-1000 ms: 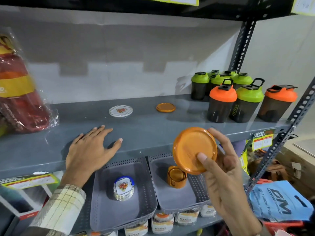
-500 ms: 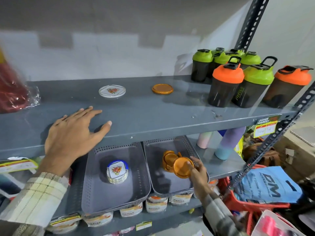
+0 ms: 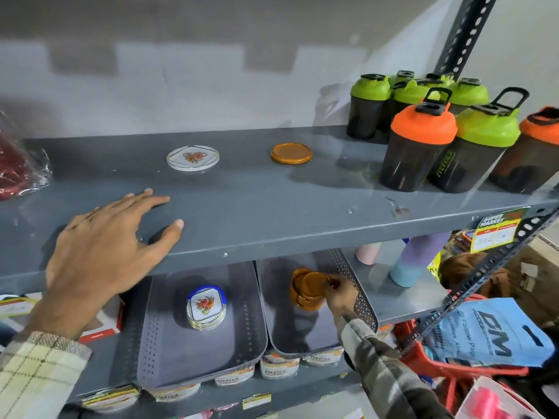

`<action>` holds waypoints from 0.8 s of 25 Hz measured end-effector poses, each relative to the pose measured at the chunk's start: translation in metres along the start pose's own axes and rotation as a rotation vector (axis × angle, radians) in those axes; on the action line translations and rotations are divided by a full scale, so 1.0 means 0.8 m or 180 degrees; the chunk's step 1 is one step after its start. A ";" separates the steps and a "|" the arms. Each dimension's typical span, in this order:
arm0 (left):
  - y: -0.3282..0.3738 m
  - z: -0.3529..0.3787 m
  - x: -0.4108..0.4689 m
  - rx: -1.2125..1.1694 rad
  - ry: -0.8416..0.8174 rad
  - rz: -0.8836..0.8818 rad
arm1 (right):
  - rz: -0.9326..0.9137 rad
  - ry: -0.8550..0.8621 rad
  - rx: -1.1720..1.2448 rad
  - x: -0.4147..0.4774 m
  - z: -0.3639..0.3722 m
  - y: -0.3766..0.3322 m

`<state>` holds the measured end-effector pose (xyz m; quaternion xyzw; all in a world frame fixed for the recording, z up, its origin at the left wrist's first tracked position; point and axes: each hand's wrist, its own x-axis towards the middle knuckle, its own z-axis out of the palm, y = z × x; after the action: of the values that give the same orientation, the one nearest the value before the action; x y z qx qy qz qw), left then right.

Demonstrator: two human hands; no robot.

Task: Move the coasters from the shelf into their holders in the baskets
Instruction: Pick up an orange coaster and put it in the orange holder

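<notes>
On the grey shelf [image 3: 272, 213] lie a white floral coaster [image 3: 193, 158] and an orange coaster [image 3: 291, 153]. Below stand two grey baskets. The left basket [image 3: 169, 352] holds a blue holder with floral coasters [image 3: 207, 306]. The right basket [image 3: 360, 300] holds an orange holder [image 3: 302, 290]. My right hand [image 3: 340, 294] reaches into the right basket and pinches an orange coaster [image 3: 314, 287] against the orange holder. My left hand [image 3: 112, 246] lies flat on the shelf's front edge, fingers spread, holding nothing.
Shaker bottles with green and orange lids [image 3: 438, 131] crowd the shelf's right end. A red wrapped pack [image 3: 18, 164] sits at the far left. Pastel bottles [image 3: 414, 261] stand right of the baskets. A slotted upright [image 3: 484, 273] and a blue bag [image 3: 490, 334] are at the right.
My right hand has carried the orange coaster down from in front of the shelf into the right basket, up to the orange holder. My left hand has stayed on the shelf.
</notes>
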<state>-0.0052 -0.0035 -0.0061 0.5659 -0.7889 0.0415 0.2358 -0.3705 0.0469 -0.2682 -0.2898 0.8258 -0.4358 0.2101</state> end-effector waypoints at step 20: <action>0.008 -0.007 -0.005 0.0011 0.0099 -0.0037 | -0.0041 0.0283 -0.0021 0.007 0.021 -0.006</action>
<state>-0.0085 0.0040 -0.0015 0.5702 -0.7818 0.0503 0.2473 -0.3630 0.0309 -0.2740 -0.2762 0.8339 -0.4468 0.1695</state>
